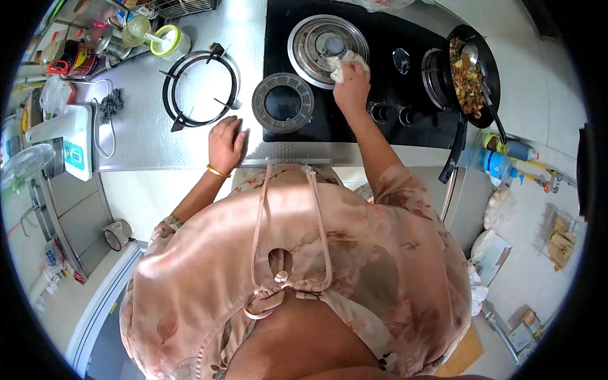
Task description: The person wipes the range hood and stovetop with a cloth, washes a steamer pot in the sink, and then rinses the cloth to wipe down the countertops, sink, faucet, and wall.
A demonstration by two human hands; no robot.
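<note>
My right hand is closed on a crumpled white cloth, possibly paper, pressed at the right side of the stove's burner. This burner has a round silver drip ring and a central cap, with no pan support on it. My left hand rests on the steel counter's front edge, its fingers lying on the metal and holding nothing. Just beyond it a black pan support lies on the counter. A dark slotted ring sits on the black glass hob between my hands.
A wok of chopped food with a metal spatula stands on the right burner, its handle jutting toward the front edge. A green-rimmed tub, jars and a kitchen scale are on the left. Bottles stand at right.
</note>
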